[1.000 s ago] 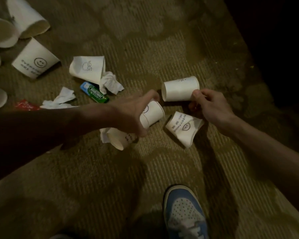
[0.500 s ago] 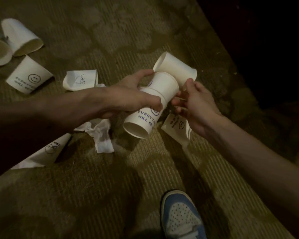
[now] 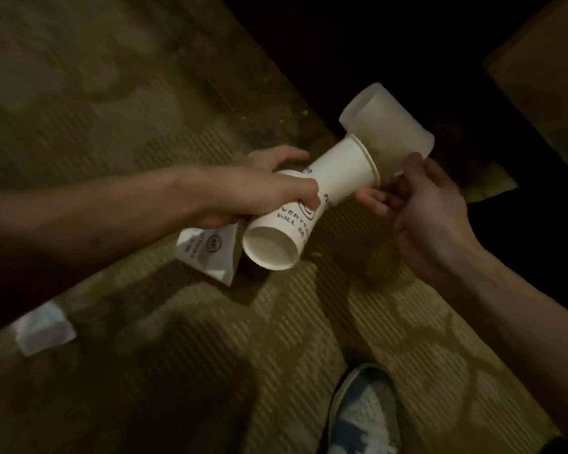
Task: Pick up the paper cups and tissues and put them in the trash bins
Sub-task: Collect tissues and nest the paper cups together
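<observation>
Above the carpet [image 3: 309, 322], ahead of the shoe [image 3: 364, 411]: left hand [image 3: 259, 191] curled round two printed cups [image 3: 276, 244], apparently base to base. Right hand [image 3: 420, 204] pinches a plain cup [image 3: 387, 129] by its wide end, touching the upper printed cup's rim. Suggest aligning axes, base into open mouth, and nesting without crushing. That frees a hand for the flattened cup [image 3: 210, 253] under the left hand and the tissue [image 3: 43, 329] far left of the shoe. No bin in view.

3 paper cups [image 3: 341, 176] (1 blurred) over carpet [image 3: 309, 322]
</observation>
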